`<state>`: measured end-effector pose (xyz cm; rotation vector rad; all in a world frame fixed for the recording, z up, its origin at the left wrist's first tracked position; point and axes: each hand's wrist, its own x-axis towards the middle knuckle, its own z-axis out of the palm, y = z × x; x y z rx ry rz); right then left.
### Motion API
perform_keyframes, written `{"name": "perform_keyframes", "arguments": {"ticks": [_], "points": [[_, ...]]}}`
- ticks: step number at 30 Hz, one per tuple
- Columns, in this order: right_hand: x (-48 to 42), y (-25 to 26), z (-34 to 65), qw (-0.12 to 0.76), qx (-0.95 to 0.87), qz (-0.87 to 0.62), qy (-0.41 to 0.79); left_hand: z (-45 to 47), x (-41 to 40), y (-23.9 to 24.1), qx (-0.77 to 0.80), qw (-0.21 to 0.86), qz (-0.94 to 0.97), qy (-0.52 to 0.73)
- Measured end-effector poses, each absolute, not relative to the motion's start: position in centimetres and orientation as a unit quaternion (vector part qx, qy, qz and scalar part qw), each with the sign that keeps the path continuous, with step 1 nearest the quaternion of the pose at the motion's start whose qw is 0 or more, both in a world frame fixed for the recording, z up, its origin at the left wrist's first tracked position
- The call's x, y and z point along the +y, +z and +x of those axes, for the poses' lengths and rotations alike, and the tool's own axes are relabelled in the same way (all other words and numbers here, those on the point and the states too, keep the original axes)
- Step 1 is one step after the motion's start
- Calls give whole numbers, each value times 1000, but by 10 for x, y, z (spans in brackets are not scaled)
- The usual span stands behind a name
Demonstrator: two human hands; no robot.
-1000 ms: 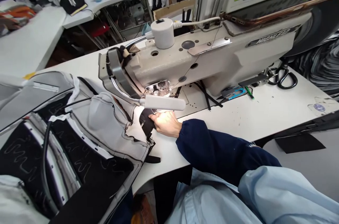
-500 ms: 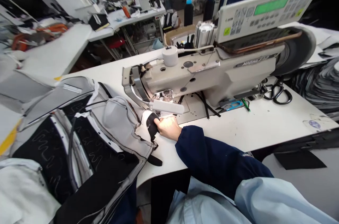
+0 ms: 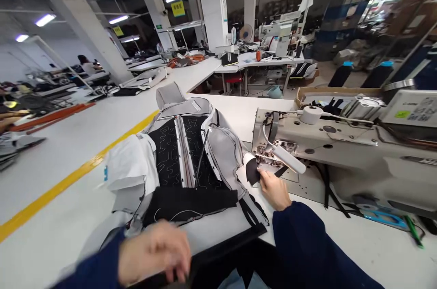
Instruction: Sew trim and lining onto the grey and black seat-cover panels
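Note:
My right hand [image 3: 276,190] pinches the edge of a small black fabric piece [image 3: 252,171], close to the presser-foot area of the sewing machine [image 3: 307,143]. White material shows along that piece's upper edge. My left hand [image 3: 155,252], smeared by motion with its fingers bent downward, is over the near edge of a large sewn cover [image 3: 223,152]. The cover is grey and black, with wavy stitching on its dark panels and pale strips down its middle. Whether the left fingers hold anything is not visible. A black flap [image 3: 191,205] lies across the cover's near end.
A slim white lamp [image 3: 289,158] hangs at the machine head. Black straps [image 3: 327,189], a blue-handled tool [image 3: 384,217] and a green pen [image 3: 414,230] lie on the machine bed's near side. A yellow stripe [image 3: 85,168] runs along the left table. White cloth [image 3: 128,161] sits on the cover.
My view has swung up and left, showing more of the room. My left hand has come into view at the bottom. The right hand stays at the black piece by the needle area.

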<state>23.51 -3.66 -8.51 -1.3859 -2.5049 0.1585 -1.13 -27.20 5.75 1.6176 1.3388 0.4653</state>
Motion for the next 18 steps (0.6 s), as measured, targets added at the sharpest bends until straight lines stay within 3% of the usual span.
{"name": "perform_keyframes", "arguments": {"ticks": [1, 5, 11, 18], "points": [[-41, -88, 241, 154, -864, -477, 45, -32, -253, 64, 571, 428, 678, 178], [-72, -96, 266, 238, -862, -448, 9, -107, -160, 69, 603, 13, 797, 12], [-126, -108, 296, 316, -857, -406, -26, -139, -98, 15, 473, -67, 870, -122], [-135, -103, 301, 317, -857, -407, -26, -161, -169, -3, 515, -71, 849, -97]]}}
